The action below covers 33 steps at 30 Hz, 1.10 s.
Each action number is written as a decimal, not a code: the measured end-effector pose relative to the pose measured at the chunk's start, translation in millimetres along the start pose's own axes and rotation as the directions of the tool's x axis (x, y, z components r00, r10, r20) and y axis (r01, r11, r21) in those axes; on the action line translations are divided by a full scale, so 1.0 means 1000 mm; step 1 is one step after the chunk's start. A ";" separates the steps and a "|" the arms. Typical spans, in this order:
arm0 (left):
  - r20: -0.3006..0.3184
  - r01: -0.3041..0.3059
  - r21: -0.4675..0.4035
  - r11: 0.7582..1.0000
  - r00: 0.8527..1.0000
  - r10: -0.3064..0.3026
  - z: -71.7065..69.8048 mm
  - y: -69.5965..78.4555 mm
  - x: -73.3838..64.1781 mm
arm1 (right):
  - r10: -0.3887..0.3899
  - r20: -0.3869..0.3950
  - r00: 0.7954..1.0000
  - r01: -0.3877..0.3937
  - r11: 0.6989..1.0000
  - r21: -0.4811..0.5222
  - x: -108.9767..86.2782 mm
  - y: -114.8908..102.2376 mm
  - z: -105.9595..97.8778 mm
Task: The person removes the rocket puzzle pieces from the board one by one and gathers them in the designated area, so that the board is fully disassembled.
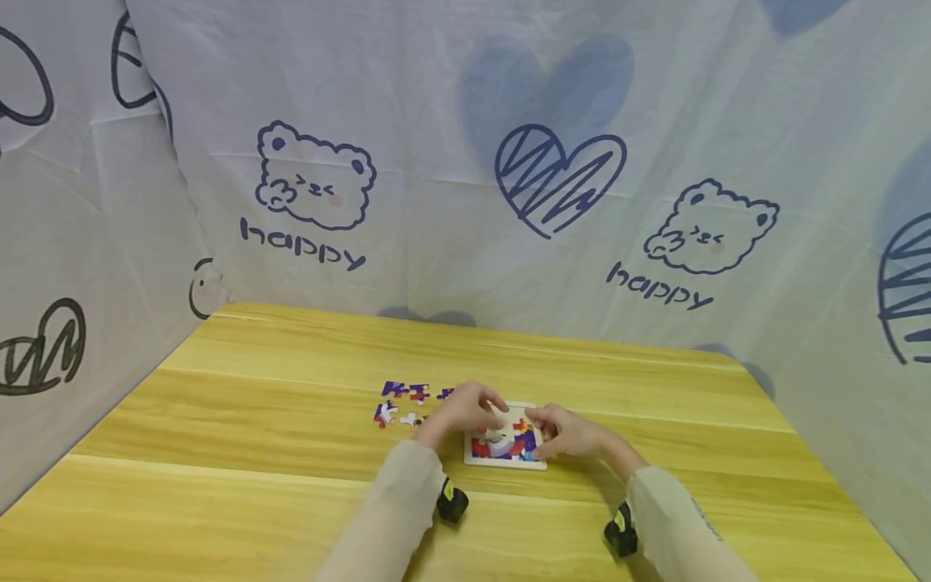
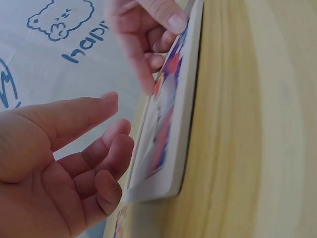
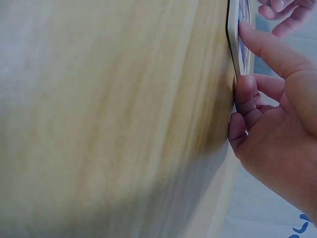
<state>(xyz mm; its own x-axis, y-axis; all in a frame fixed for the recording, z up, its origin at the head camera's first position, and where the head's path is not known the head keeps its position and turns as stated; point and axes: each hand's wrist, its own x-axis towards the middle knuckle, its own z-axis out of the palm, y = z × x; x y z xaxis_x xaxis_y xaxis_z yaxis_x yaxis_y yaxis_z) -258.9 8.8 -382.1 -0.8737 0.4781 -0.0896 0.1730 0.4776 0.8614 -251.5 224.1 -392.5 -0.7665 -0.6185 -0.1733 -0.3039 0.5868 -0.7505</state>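
Observation:
A jigsaw puzzle board [image 1: 505, 463] with a white frame lies flat on the table, colourful pieces filling its lower part and pale backing showing above. My left hand [image 1: 469, 406] hovers over its upper left side. In the left wrist view that hand [image 2: 64, 163] has loosely bent fingers with nothing between them. On the board's right side is my right hand [image 1: 570, 431]. The right wrist view shows its thumb [image 3: 260, 44] on the puzzle surface and the other fingers bent against the frame's edge, holding the board. An orange puzzle piece [image 1: 521, 425] lies near the right index finger.
Several loose puzzle pieces [image 1: 385, 414] lie left of the board, some partly hidden by my left hand. The wooden table [image 1: 254, 420] meets a white printed curtain [image 1: 429, 242] at the back and sides. Both wrists wear black cameras [image 1: 452, 503].

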 end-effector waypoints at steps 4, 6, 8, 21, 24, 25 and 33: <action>0.021 0.004 -0.019 1.000 1.000 -0.003 0.007 0.000 0.003 | -0.014 0.005 1.000 0.014 1.000 0.008 0.000 0.000 0.000; 0.024 0.001 -0.010 1.000 1.000 -0.001 0.010 0.000 0.004 | -0.018 0.004 1.000 0.018 1.000 0.003 0.000 0.000 0.000; 0.022 -0.001 -0.001 1.000 1.000 0.001 0.012 0.000 0.005 | -0.013 -0.002 1.000 0.013 1.000 -0.006 0.000 0.000 0.000; -0.011 0.048 0.134 0.990 0.999 -0.047 0.022 0.007 0.008 | 0.009 -0.026 1.000 -0.009 1.000 -0.005 -0.001 0.001 0.001; -0.017 0.055 0.131 0.990 0.998 -0.053 0.024 0.007 0.008 | 0.011 -0.029 1.000 -0.011 1.000 0.000 -0.001 0.001 0.001; -0.022 0.054 0.129 0.990 0.998 -0.051 0.025 0.007 0.009 | 0.011 -0.029 1.000 -0.011 1.000 0.003 -0.001 0.001 0.001; -0.059 0.080 0.073 0.994 0.995 -0.075 0.030 0.007 0.012 | 0.002 -0.030 1.000 -0.002 1.000 -0.001 -0.002 0.001 0.002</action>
<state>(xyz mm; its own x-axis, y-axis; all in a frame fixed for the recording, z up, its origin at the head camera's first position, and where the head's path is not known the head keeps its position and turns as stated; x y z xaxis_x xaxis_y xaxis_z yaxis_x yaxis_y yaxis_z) -254.4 39.8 -392.2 -0.9094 0.3967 -0.1249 0.1355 0.5665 0.8128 -249.4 224.5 -393.9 -0.7837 -0.6013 -0.1559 -0.3026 0.5887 -0.7496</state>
